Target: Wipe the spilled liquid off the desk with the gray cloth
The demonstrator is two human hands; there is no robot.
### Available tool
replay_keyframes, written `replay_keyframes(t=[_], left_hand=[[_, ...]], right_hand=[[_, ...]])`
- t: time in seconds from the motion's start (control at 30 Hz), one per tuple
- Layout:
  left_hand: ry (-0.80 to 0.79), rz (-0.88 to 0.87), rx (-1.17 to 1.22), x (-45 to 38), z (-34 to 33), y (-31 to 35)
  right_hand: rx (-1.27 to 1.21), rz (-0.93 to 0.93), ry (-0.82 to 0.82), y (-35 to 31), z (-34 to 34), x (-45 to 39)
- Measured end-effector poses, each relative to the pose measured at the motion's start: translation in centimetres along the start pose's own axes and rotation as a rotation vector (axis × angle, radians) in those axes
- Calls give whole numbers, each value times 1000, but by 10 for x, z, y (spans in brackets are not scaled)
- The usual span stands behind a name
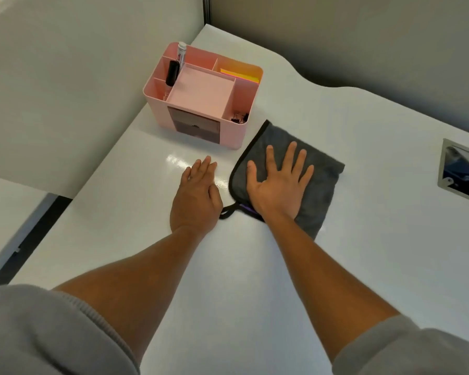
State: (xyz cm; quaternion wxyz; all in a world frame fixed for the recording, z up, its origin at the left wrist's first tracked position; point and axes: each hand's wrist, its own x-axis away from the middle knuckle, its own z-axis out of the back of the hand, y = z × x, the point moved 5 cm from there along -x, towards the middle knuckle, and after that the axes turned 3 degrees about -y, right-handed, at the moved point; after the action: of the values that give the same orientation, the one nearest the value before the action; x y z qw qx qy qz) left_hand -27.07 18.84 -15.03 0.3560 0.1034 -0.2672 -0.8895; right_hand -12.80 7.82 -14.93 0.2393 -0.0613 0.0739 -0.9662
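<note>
A gray cloth (320,182) with a black hem and a small hanging loop lies flat on the white desk (255,266). My right hand (278,185) presses down on it, palm flat, fingers spread. To its left, my left hand (197,196) rests flat on the bare desk, fingers together, holding nothing. A glossy, wet-looking patch (179,161) shines just beyond the left fingertips. No distinct puddle can be made out.
A pink desk organizer (201,96) with markers, sticky notes and binder clips stands just beyond the cloth and hands. A metal cable hatch (460,177) is set into the desk at the right. Gray partition walls border the desk at left and back.
</note>
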Motion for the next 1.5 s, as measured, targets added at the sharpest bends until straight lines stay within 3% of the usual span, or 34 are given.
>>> replay_keyframes(t=[0.2,0.43,0.73,0.9,1.2,1.5], left_hand=[[88,45,273,10,24,-11],[184,307,15,53,63,-95],[161,251,-43,53,67,-104],[184,232,-31,58,68,-101],[180,234,-21,56,69,-100],[180,232,-23,57,68,-97]], right_hand=[[4,58,-14,-23,-10,70],[-26,140,-41,-66,-22,119],[-16,382,-80,-132,-34,115],[-11,561,-120,-132,-33,102],[-73,86,-40,-64,-20,96],[-7,47,-40,-33,-18,139]])
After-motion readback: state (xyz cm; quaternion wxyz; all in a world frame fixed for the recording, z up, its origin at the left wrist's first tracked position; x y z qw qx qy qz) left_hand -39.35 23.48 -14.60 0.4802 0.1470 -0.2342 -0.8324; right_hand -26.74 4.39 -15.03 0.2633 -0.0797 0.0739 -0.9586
